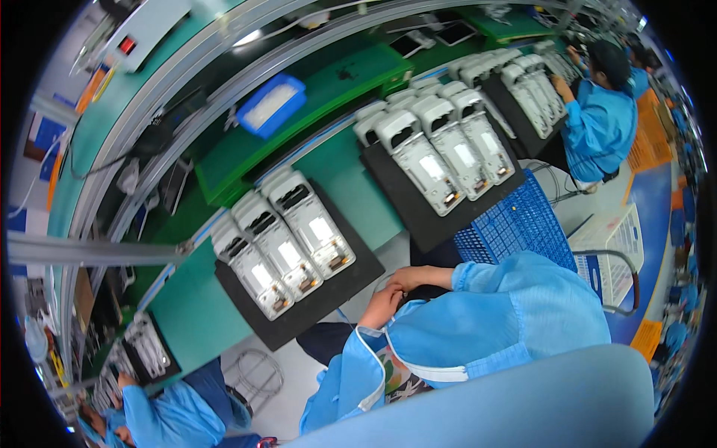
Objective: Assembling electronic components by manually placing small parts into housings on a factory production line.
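My left hand [382,306] and my right hand [409,278] meet in front of my body, just off the table's front edge. Their fingers are curled in and touch each other; no object shows in them. Closest to them is a black mat [358,263] on the left, bearing three long grey-white plastic housings, one of them the rightmost housing [317,228]. On a second black mat [418,231], farther right, lie several similar housings, such as the front left housing [422,164]. Each has a dark opening at its far end and small parts at its near end.
A green table [347,183] runs between the mats. Behind it, a green shelf [336,82] carries a blue bin [272,104]. A blue crate [523,220] and a white crate [616,231] stand right. Co-workers sit far right [601,127] and lower left [172,414], near a stool [258,373].
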`<state>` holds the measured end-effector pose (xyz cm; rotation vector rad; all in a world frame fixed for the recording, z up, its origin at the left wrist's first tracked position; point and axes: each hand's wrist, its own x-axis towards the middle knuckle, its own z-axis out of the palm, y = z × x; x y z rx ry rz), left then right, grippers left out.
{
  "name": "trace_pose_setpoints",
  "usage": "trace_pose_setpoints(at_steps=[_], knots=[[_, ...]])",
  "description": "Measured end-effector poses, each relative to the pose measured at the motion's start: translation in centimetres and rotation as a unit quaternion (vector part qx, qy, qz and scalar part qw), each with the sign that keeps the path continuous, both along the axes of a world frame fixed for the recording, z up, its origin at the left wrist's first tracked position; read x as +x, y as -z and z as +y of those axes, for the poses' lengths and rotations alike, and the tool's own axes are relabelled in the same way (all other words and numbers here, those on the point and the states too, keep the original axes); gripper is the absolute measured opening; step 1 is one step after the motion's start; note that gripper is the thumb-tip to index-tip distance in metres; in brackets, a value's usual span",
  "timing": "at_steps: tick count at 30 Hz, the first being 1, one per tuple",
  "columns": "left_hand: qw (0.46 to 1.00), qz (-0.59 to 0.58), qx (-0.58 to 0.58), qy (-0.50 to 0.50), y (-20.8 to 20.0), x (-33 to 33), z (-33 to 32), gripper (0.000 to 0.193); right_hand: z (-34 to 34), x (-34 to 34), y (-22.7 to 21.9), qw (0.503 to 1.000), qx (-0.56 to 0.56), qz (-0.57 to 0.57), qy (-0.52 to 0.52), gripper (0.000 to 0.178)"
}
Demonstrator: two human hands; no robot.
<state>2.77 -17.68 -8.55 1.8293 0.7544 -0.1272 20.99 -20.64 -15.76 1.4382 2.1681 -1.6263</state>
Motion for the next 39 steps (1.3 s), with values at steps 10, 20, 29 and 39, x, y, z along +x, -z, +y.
trace_pose_setpoints(at_steps=[10,20,29,39], knots=[[0.868,-0.403,-0.066,-0.282,-16.1,8.2,1.4,0.052,-10.3,17.5,-21.4,0.933,0.068,0.228,0.27,0.034],[0.838,-0.303,-0.252,-0.377,-13.1,15.9,10.6,0.08,-8.1,29.6,-20.9,0.666,0.44,-0.107,0.593,0.043],[0.859,-0.239,-0.26,-0.372,-14.5,17.3,12.2,0.045,-4.8,29.7,-19.1,0.678,0.337,-0.142,0.637,0.061],[0.826,-0.247,-0.32,-0.393,-13.5,10.1,4.2,0.036,-5.9,31.0,-20.7,0.799,0.151,0.002,0.582,0.075]])
